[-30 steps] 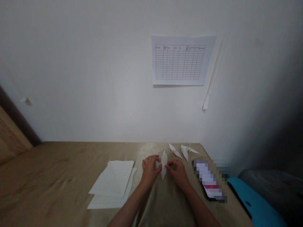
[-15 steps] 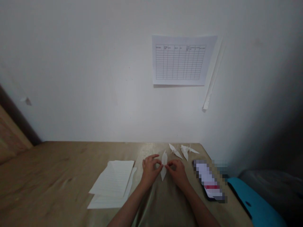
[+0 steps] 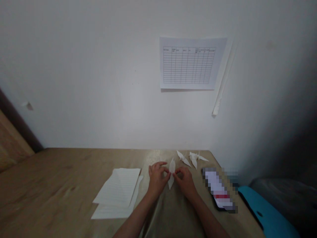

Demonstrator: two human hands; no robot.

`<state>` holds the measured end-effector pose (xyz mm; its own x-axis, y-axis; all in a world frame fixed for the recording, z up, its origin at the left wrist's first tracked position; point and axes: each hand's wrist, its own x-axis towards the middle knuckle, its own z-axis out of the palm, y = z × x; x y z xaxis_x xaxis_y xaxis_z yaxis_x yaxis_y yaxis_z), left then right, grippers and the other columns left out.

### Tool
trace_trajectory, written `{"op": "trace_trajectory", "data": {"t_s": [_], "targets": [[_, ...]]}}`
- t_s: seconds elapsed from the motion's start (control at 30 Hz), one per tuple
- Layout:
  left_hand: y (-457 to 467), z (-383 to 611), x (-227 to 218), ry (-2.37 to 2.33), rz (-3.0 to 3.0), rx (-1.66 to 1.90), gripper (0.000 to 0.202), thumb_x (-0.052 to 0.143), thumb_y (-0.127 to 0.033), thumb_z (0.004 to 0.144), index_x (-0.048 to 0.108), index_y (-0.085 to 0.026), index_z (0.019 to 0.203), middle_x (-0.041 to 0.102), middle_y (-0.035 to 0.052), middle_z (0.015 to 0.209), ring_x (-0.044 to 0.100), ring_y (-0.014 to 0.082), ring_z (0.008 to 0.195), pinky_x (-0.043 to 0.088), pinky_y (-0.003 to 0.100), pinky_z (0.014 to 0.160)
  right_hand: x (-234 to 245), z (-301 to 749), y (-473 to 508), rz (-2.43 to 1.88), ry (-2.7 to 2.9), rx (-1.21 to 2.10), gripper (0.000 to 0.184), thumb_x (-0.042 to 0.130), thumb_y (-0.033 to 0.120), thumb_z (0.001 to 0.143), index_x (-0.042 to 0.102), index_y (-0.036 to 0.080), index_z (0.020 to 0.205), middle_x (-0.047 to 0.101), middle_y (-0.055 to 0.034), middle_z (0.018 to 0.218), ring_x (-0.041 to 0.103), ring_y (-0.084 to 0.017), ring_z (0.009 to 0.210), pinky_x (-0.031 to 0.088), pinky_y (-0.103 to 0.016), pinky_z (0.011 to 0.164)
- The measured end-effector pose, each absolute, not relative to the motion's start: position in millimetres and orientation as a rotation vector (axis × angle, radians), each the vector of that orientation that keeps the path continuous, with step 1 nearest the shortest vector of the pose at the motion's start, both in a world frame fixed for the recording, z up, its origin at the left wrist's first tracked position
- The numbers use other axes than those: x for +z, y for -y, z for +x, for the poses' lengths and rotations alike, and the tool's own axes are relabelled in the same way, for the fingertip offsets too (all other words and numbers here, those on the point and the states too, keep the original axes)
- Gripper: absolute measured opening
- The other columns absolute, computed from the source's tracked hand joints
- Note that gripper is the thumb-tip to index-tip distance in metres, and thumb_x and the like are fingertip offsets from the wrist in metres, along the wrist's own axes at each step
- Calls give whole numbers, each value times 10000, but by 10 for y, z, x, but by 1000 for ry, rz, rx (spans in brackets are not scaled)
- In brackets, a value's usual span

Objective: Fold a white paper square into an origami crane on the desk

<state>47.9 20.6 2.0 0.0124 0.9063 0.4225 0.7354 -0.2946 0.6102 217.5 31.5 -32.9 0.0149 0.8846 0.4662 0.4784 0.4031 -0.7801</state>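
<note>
A slim, diamond-shaped piece of folded white paper [image 3: 172,164] is held between my two hands, its long points facing the wall and me. My left hand [image 3: 157,176] pinches its left edge near the middle between thumb and forefinger, the other fingers loosely extended. On the opposite edge my right hand [image 3: 184,178] pinches the paper at the same height, fingers curled. Just beyond the right hand lie folded paper cranes [image 3: 183,158], white and with pointed wings; others [image 3: 195,158] overlap beside them.
Lined paper sheets [image 3: 119,186] are stacked left of my left arm on the brown-covered table [image 3: 61,185]. A phone [image 3: 219,190], its screen pixelated, lies to the right. A blue curved object [image 3: 267,211] stands past the right edge. A printed table sheet [image 3: 190,64] hangs on the wall.
Hardly anything differs. Both hands keep their pinch on the folded paper, with only a very slight shift of the fingers.
</note>
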Motion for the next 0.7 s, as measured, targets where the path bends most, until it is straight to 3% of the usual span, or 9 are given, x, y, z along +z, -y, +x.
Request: {"op": "trace_trajectory", "data": {"t_s": [0.1,0.37,0.7], "targets": [[-168,500,45,-1709,2085,1157,63,731,-200,786,705,-254,769,691,34,1243,532,292,1265,117,687,1192,-317,2174,-322,-1200,1659,501,219,645,421,844,660,221,758,695,-54,855,619,-237,885,465,-381,885],[-157,502,33,-1698,2139,1152,56,731,-214,804,709,-254,772,689,36,1254,533,291,1272,116,678,1204,-290,2144,-294,-1153,1642,534,298,679,502,843,694,225,733,709,-70,897,618,-249,942,475,-393,913],[-177,498,-17,-1658,2176,1125,96,726,-294,849,769,-318,931,671,41,1296,532,295,1275,155,692,1191,-301,2153,-285,-1221,1638,395,148,640,335,860,751,242,829,687,-94,997,572,-287,1047,444,-457,985]]}}
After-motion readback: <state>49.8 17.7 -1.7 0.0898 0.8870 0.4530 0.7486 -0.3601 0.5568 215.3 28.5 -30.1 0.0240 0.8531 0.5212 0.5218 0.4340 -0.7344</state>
